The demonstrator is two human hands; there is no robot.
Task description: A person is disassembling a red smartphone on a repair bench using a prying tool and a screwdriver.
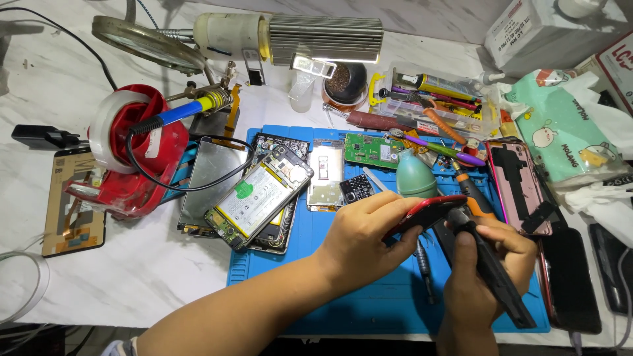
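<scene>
Both hands hold one phone above the blue work mat [343,306]. My left hand [361,238] grips its red back cover [425,212] at the upper edge, fingers curled over the rim. My right hand [480,277] is closed on the black body of the phone [504,287], thumb pressed near where the red cover meets it. The red cover is lifted away from the black part at the top. The phone tilts down to the right.
On the mat lie an opened phone with its battery showing [257,198], a metal plate [211,175], a green circuit board [366,150], a green blower bulb [415,175] and a pink phone back [517,184]. A red tape dispenser [135,161] stands at left.
</scene>
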